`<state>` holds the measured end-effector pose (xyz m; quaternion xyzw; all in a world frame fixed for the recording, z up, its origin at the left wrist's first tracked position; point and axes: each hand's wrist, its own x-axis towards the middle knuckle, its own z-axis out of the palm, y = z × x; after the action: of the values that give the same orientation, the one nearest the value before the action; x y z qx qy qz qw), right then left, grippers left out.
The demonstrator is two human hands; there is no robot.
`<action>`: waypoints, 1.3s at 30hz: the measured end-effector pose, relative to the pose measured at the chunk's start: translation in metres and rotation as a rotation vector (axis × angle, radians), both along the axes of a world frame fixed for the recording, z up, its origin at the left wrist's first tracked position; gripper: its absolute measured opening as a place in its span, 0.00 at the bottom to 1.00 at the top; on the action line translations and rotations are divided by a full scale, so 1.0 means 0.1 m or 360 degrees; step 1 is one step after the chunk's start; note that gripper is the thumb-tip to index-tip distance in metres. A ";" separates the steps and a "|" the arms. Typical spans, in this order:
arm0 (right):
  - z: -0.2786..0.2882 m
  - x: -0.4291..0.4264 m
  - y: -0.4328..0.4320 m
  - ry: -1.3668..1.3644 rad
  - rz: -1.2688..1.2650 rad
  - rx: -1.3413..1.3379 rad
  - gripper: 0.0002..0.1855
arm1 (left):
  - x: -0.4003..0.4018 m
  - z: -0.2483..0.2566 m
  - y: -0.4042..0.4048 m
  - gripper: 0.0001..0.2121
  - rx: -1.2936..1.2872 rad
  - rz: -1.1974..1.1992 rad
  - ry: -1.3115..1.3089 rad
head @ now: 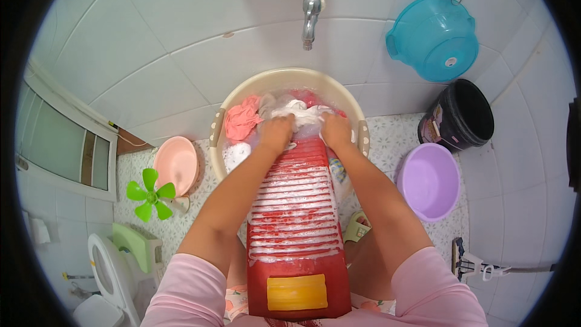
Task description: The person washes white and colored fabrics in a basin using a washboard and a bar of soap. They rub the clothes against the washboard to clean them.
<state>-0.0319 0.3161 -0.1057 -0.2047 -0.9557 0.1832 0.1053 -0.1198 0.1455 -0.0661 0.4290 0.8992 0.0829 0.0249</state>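
Observation:
A white cloth (299,111) stretches between my hands in a cream plastic tub (290,72) of sudsy water. My left hand (277,132) grips its left side, and my right hand (336,129) grips its right side. Below them a red ribbed washboard (295,209), streaked with foam, slopes from the tub up to my body. A coral cloth (243,118) bunches at the tub's left. Red fabric (304,96) lies in the water behind the white cloth. A patterned piece of fabric (337,170) shows to the right of the washboard. My fingertips are partly hidden in the cloth.
A metal tap (310,22) juts from the tiled wall above the tub. To the right are a purple basin (429,181), a black bucket (467,113) and a blue basin (435,38). To the left are a pink basin (177,163), green fan blades (150,196) and a toilet (111,272).

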 end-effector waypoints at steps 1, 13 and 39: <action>0.15 0.01 -0.02 0.0002 0.0002 0.0005 0.08 | -0.07 0.07 -0.04 0.15 0.0107 0.0164 -0.0243; 0.34 0.19 -0.28 -0.0231 0.0206 0.0189 0.23 | 0.13 -0.01 -0.15 0.12 0.0479 0.0202 -0.0483; 0.92 -0.34 0.01 0.0601 0.0007 -0.3143 0.20 | 0.37 0.29 0.04 0.15 0.1086 0.0358 -0.1003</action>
<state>-0.0657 0.3171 -0.0138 -0.1661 -0.3439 0.9234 0.0379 -0.0828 0.1499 -0.0371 0.2665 0.8101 0.5017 0.1451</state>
